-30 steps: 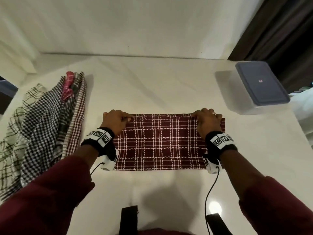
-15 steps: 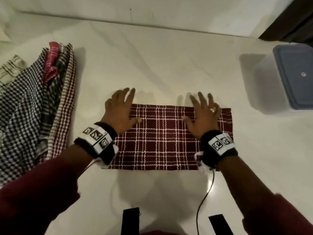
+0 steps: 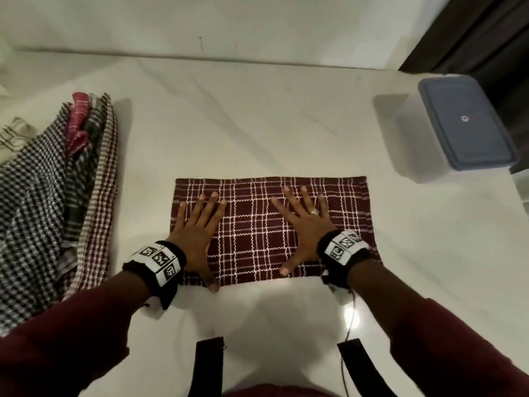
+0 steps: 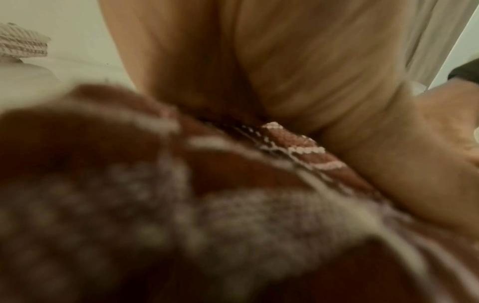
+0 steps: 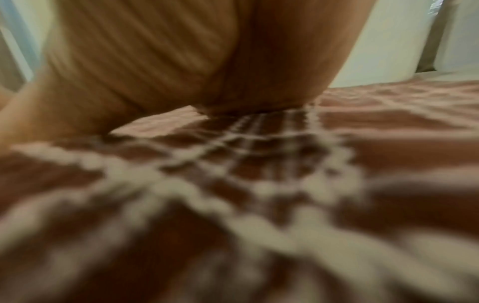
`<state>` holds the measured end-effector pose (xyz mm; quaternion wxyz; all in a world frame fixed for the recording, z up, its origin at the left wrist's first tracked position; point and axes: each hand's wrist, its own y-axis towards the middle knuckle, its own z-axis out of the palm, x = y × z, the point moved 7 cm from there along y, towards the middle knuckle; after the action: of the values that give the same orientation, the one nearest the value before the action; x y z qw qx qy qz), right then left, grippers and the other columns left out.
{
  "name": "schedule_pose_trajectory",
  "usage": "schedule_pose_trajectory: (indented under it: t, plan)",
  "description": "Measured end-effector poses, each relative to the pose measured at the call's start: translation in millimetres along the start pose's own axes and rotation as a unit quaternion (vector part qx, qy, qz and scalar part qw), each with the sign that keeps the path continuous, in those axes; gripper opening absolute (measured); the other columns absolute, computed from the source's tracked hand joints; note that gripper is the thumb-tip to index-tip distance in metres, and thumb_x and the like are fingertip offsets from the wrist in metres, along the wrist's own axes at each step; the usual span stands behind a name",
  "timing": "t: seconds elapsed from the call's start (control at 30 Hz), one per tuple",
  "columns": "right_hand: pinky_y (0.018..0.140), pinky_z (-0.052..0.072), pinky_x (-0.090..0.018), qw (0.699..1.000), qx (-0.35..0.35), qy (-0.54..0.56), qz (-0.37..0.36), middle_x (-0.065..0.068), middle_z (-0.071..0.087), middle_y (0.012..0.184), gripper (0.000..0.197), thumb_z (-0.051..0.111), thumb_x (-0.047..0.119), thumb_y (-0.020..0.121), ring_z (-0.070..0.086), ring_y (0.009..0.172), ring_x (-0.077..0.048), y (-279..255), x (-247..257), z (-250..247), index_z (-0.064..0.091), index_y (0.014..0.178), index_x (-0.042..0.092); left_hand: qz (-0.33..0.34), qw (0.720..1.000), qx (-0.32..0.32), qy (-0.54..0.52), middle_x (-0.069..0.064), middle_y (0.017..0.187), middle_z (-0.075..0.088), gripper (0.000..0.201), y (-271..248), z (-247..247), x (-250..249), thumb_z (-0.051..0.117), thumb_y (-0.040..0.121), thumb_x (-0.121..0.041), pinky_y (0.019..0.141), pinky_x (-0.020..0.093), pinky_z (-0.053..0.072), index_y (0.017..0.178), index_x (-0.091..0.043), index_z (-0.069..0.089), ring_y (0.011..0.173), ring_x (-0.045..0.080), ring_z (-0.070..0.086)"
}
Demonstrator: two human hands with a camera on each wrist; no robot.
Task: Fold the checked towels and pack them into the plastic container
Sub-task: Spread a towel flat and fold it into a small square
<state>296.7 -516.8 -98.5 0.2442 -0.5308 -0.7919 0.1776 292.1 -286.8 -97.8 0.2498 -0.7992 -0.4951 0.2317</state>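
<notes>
A maroon checked towel [image 3: 257,233] lies folded in a flat rectangle on the white table in front of me. My left hand [image 3: 197,224] presses flat on its left part, fingers spread and straight. My right hand [image 3: 303,222] presses flat on its right part, a ring on one finger. Both wrist views are blurred: each shows a palm against the maroon towel [image 4: 298,149] [image 5: 259,164]. The plastic container [image 3: 469,130] stands at the far right with its blue lid closed.
A pile of several unfolded checked towels [image 3: 57,196], black-white, red and brown, lies along the table's left side. The wall runs behind the table. A dark curtain [image 3: 472,32] hangs at the upper right. Bare white tabletop [image 3: 257,118] lies beyond the towel.
Both hands let go of the towel's far edge, opened flat, and slid back toward me over the cloth. The towel lies folded and flat.
</notes>
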Motion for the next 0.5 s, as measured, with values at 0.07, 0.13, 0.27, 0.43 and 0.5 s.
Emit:
schedule_pose_trajectory:
  t: [0.07,0.13,0.27,0.43,0.5]
  plan:
    - [0.107,-0.022,-0.062,0.998,-0.014,0.024,0.048,0.004,-0.042,0.148,0.148,0.057,0.095,0.032,-0.041,0.133,-0.032,-20.4,-34.2,-1.0,-0.034,0.137,0.046,-0.011,1.0,0.011,0.005,0.004,0.138,-0.054,0.174,1.2,-3.6,-0.1,0.049,0.004,-0.093,0.103,0.06,-0.026,0.129,-0.023,-0.049,0.131,0.031,-0.043]
    - [0.111,-0.02,-0.057,0.995,-0.033,0.033,0.085,0.005,-0.041,0.148,0.142,0.051,0.099,0.036,-0.039,0.135,-0.031,-40.5,-63.5,2.2,-0.033,0.138,0.046,-0.019,1.0,0.018,0.016,0.006,0.137,-0.054,0.172,-0.4,-5.6,-0.8,0.046,0.002,-0.092,0.104,0.063,-0.022,0.125,-0.022,-0.053,0.13,0.033,-0.043]
    - [0.113,-0.017,-0.054,0.989,-0.021,0.054,0.139,0.002,-0.041,0.147,0.138,0.043,0.101,0.042,-0.034,0.138,-0.031,-71.8,-91.7,11.4,-0.036,0.138,0.04,-0.027,0.999,0.033,-0.003,0.002,0.132,-0.058,0.172,-7.9,-12.0,-1.8,0.05,0.002,-0.091,0.1,0.066,-0.022,0.123,-0.027,-0.053,0.133,0.033,-0.039]
    - [0.111,-0.019,-0.053,0.984,-0.073,0.078,0.145,-0.006,-0.038,0.149,0.142,0.047,0.098,0.043,-0.035,0.137,-0.029,-95.1,-58.2,22.4,-0.028,0.144,0.033,-0.042,0.999,-0.005,0.021,0.012,0.137,-0.051,0.17,-26.8,-11.7,-18.9,0.063,0.015,-0.089,0.103,0.066,-0.022,0.127,-0.027,-0.05,0.129,0.037,-0.041]
    - [0.113,-0.01,-0.053,0.984,-0.112,0.088,0.11,-0.001,-0.026,0.155,0.13,0.055,0.09,0.052,-0.024,0.142,-0.026,-100.6,-22.8,26.1,-0.004,0.151,0.032,-0.028,0.998,-0.047,-0.01,0.01,0.143,-0.043,0.163,-38.9,-3.0,-34.0,0.073,0.033,-0.08,0.109,0.058,-0.019,0.138,-0.024,-0.038,0.137,0.036,-0.032]
